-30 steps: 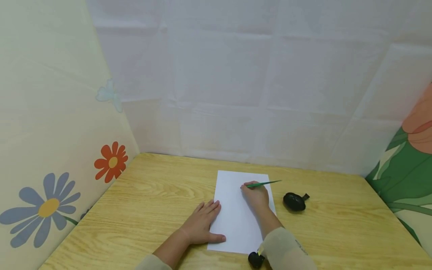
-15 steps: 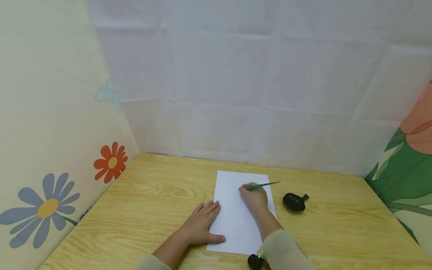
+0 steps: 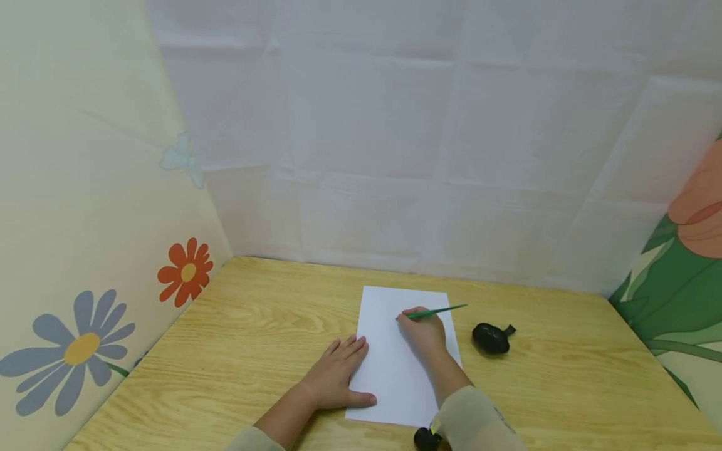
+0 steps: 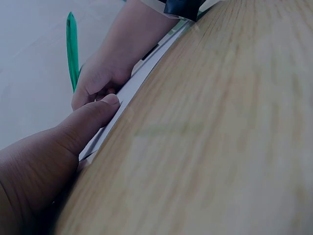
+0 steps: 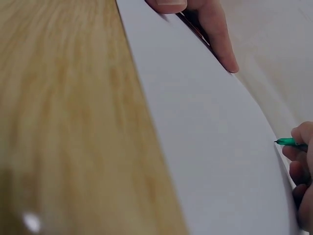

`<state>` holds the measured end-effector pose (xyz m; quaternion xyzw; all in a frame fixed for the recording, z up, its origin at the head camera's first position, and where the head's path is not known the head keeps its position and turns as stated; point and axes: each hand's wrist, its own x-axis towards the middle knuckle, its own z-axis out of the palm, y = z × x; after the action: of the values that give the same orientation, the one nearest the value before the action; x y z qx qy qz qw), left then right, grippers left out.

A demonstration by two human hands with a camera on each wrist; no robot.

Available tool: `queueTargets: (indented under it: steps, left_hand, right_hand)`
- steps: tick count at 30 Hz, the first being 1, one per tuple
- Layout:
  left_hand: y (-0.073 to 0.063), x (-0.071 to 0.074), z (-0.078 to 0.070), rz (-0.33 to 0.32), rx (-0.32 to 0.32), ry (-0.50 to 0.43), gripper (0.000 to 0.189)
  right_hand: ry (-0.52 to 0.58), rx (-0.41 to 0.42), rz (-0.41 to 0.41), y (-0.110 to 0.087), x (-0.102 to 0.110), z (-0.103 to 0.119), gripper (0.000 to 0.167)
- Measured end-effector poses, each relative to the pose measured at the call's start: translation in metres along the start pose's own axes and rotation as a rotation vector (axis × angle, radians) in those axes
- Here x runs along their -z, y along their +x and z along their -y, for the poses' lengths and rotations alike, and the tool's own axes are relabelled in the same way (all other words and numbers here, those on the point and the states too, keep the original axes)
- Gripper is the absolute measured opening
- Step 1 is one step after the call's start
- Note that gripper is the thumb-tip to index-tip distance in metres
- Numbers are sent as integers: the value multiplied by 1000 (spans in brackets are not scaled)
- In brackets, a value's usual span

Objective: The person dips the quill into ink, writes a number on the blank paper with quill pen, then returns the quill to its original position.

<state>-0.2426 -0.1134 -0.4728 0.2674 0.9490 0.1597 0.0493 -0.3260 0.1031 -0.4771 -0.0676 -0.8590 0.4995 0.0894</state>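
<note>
A slim green pen slants over the upper right part of a white sheet of paper, its dark writing tip aimed left and toward the person, its long tail tapering to a point past the sheet's right edge. The green is bright along the whole shaft, and in the right wrist view the section by the tip has a glossy look. Whether the tip touches the paper is hard to tell. The right hand pinches the pen close to the tip, its fingers curled. The left hand lies flat with fingers extended and thumb spread away, fingertips over the paper's left edge and thumb across its lower left part. The paper is an upright rectangle, slightly turned, with crisp, straight edges. Wood-grained surface stretches broadly from its left edge to a flower-printed panel, and a narrower strip separates its far edge from a creased white cloth. On the right, a rounded black object with a small tab sits near the paper, and beyond it the wood runs on to a green-leafed panel. Close to the near right corner, a small dark item sits beside the beige right sleeve, partly cut off by the view.
</note>
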Motion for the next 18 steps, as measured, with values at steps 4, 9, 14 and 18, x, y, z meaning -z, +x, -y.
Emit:
queueTargets:
  steps: [4,9,14,18]
  left_hand:
    - [0,0,0,-2,-3,-6,104]
    - [1,-2,1,1,2,-11,104]
    - [1,-3,2,-1,1,-11,104]
    - [1,-2,2,-3,1,-7,104]
  right_hand:
    - [-8,8,6,-2,1,1,19]
    - [-1,3,23,-4,0,2,18]
    - [0,-6,29,-6,0,2,17]
    - [9,-6,36,-7,0,3,17]
